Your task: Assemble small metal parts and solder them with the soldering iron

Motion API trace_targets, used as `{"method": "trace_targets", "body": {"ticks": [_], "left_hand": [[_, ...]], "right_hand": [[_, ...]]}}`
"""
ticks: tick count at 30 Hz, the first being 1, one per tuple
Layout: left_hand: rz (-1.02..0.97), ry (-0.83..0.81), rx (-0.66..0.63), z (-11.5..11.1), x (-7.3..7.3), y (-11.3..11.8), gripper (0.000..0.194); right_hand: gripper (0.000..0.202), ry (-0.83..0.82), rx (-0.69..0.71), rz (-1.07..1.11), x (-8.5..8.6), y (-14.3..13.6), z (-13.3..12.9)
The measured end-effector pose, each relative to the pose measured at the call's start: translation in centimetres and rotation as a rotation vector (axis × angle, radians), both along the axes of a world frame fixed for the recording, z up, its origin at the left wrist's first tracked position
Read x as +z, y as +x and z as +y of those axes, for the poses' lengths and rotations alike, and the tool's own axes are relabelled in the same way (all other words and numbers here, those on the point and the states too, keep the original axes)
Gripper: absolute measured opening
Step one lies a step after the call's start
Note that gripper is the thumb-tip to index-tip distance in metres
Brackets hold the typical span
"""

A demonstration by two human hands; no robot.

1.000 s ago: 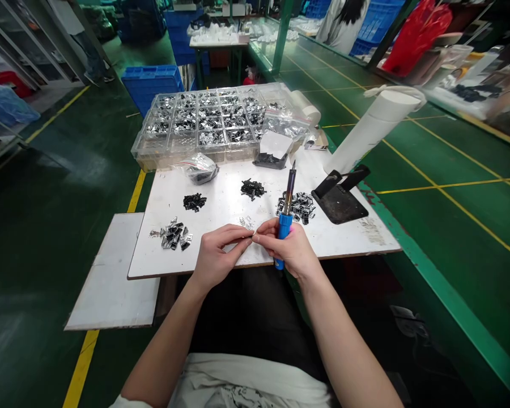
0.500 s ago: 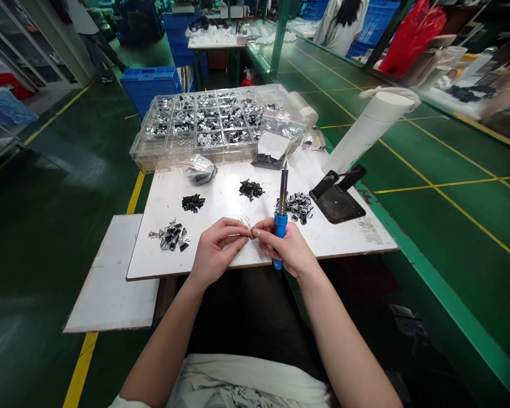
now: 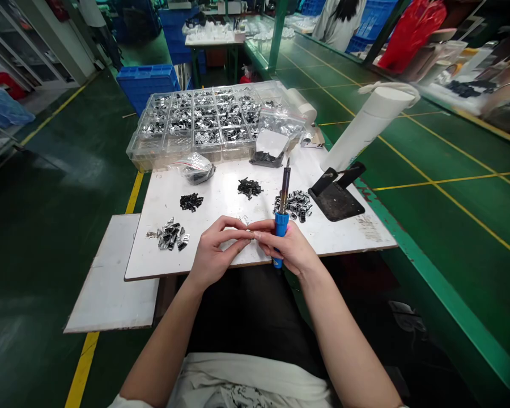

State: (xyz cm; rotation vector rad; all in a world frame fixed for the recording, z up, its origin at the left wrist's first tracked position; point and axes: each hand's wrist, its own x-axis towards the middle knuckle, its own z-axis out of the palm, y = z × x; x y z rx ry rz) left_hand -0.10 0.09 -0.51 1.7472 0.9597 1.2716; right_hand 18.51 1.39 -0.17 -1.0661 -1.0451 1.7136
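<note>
At the near edge of the bench (image 3: 323,238), I have the left hand (image 3: 215,249) and right hand (image 3: 295,246) joined at the fingertips. Left grip: finger and thumb pinched on a tiny part (image 3: 251,232), mostly hidden. Right grip: closed around the blue handle of the iron (image 3: 281,222), with its finger and thumb also at the part.

Caution: the part sits close to the bench edge; uneven pressure between the two grips could flick it down to the lap. Its exact angle I cannot read, so misalignment could pass unnoticed.

Caution: the iron stands nearly upright, tip up. Whether it is hot, I cannot tell. If hot, a wrist roll to the left could bring the shaft against the left fingers.

Beyond the hands, a low sweep of the iron's handle could scatter the silver pile (image 3: 301,205) just behind it, or mix it with the middle black pile (image 3: 249,188). Farther right, the stand (image 3: 340,201) could shift if bumped. The divided box (image 3: 187,148) lies at the far side, well apart from the hands.
</note>
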Motion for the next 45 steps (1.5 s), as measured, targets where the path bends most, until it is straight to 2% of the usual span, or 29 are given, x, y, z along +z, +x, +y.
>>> {"method": "trace_targets", "body": {"ticks": [4,11,15,23,31,37,40,42,45], "left_hand": [[-0.017,-0.021,0.001,-0.2,0.0,0.1,0.015],[-0.14,-0.354,0.019,-0.1,-0.4,0.3,0.032],[-0.221,-0.452,-0.002,0.0,-0.5,0.2,0.033],[-0.216,-0.475,-0.01,0.0,-0.1,0.0,0.037],[-0.231,-0.486,0.041,0.2,-0.1,0.3,0.037],[-0.256,-0.508,0.057,0.2,-0.1,0.2,0.034],[-0.262,-0.526,0.101,0.1,0.1,0.2,0.036],[-0.265,-0.535,0.122,0.0,0.2,0.2,0.037],[-0.264,-0.536,0.129,-0.1,0.3,0.3,0.037]], "right_hand": [[0.03,-0.005,-0.042,-0.002,0.0,-0.2,0.0],[0.025,0.046,-0.177,-0.086,0.0,-0.8,-0.2],[0.019,0.117,-0.199,-0.194,0.5,-1.3,-0.5],[0.021,0.134,-0.209,-0.333,1.2,-1.6,-0.6],[0.032,0.164,-0.231,-0.273,0.9,-1.3,-0.5],[0.038,0.156,-0.217,-0.299,1.4,-1.3,-0.7],[0.04,0.154,-0.186,-0.421,1.7,-0.1,-1.1],[0.043,0.181,-0.163,-0.615,2.1,1.3,-1.6],[0.048,0.343,-0.115,-0.985,3.4,3.7,-2.9]]}}
